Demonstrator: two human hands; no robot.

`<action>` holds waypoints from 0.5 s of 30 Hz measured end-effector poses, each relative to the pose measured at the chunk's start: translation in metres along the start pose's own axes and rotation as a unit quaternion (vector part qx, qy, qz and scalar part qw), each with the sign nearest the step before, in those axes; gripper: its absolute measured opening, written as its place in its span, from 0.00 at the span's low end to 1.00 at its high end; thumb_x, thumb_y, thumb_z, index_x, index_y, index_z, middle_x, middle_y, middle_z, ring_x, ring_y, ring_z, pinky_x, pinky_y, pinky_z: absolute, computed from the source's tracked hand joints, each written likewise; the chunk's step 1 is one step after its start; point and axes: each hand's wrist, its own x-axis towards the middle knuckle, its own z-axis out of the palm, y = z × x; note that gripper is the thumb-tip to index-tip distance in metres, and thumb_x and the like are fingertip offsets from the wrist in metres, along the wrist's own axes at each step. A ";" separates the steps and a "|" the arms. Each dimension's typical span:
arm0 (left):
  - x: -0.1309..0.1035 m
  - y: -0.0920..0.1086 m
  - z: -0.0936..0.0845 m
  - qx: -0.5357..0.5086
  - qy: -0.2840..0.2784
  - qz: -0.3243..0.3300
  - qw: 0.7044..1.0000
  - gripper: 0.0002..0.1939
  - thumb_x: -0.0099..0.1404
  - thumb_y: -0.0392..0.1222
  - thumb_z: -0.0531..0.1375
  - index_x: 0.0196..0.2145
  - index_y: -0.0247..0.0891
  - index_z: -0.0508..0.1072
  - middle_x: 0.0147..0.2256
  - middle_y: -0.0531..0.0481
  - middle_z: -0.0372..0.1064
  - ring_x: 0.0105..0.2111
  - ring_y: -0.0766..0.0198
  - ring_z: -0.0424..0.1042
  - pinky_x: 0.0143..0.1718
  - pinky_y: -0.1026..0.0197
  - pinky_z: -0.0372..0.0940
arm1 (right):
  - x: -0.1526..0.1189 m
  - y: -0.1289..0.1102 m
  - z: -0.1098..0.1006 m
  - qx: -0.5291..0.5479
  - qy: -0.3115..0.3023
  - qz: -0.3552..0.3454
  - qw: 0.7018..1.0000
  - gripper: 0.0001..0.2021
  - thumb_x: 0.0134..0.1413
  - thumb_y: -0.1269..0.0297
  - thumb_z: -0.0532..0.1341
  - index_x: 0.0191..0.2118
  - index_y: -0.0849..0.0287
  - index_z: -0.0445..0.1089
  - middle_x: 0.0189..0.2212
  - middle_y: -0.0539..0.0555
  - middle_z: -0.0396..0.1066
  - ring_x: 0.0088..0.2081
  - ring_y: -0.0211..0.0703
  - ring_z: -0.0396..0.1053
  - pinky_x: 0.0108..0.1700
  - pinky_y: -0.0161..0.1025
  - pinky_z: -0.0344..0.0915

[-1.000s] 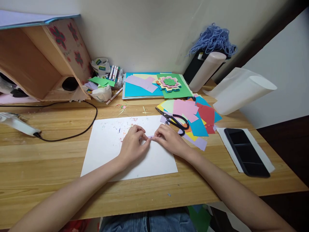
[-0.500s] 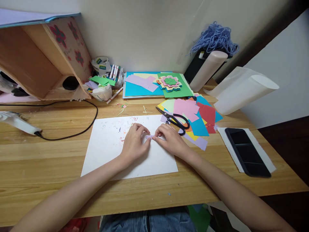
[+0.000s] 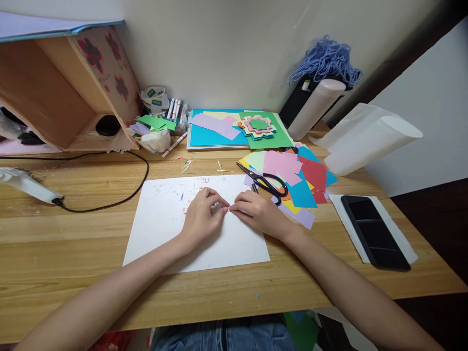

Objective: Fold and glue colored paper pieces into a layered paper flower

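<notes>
Over a white sheet of paper [image 3: 153, 234] my two hands meet fingertip to fingertip. A small piece of lilac paper [image 3: 229, 209] is pinched between them, mostly hidden by the fingers. My left hand [image 3: 204, 214] closes thumb and forefinger on its left side. From the right, my right hand [image 3: 261, 212] pinches the same piece. Black-handled scissors [image 3: 268, 184] lie just beyond my right hand, on a heap of coloured paper scraps [image 3: 310, 170]. Small coloured marks or specks dot the white sheet's upper part.
A layered paper flower [image 3: 259, 124] rests on a green sheet at the back. Left of it stand a tub of scraps [image 3: 155, 141] and several markers [image 3: 174, 109]. A phone [image 3: 375, 231] lies at right near a paper roll [image 3: 373, 144]. A black cable [image 3: 142, 180] curves at left.
My fingertips have drawn closer together over the lilac paper, and less of it shows now. The fingers of my right hand have straightened a little.
</notes>
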 end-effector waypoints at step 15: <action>-0.001 0.004 -0.001 0.054 0.007 0.070 0.996 0.07 0.61 0.36 0.54 0.35 0.39 0.71 0.38 0.48 0.67 0.37 0.61 0.65 0.38 0.55 0.59 | 0.004 0.002 0.007 -0.143 0.032 -0.115 0.982 0.11 0.57 0.73 0.50 0.28 0.62 0.67 0.28 0.56 0.68 0.32 0.41 0.62 0.32 0.37 0.61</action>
